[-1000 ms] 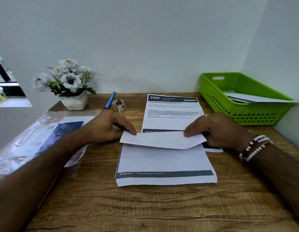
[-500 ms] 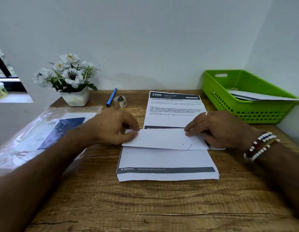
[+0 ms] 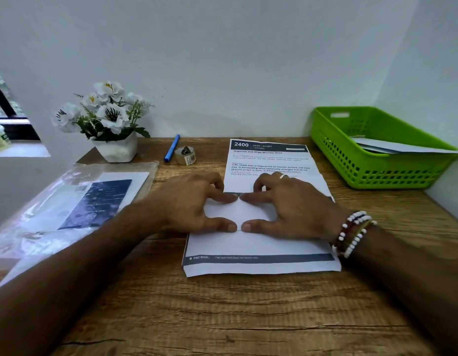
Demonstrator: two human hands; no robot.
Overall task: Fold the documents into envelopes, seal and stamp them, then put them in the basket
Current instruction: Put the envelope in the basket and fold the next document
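Pressing now: left hand [image 3: 189,204] and right hand [image 3: 292,206] lie spread on the folded panel [image 3: 238,214] of the near document [image 3: 258,245], holding nothing. Forefinger tips meet at the panel's far edge and thumb tips at its near edge, all bearing down. One second ago the panel was lifted off the sheet, pinched at each end; half a second ago it was nearly down; now it lies flat and the hands have come from its ends to its middle. Judgement: first fold laid and being creased; likely at least one more fold before it fits an envelope, so this piece is early, with no sealing or stamping begun. The document rests mid-desk [image 3: 222,317], footer strip toward the person, its far part overlapping a second printed sheet [image 3: 269,160]. Containers: green basket [image 3: 376,173] at right rear, well apart from the hands, holds white flat pieces [image 3: 402,147], one reaching past the rim; whether sealed envelopes, cannot tell. Clear plastic bag [image 3: 43,219] at left holds white sheets and a dark blue printed one. Blue pen [image 3: 172,148] and small roll [image 3: 185,155] at rear, untouched.
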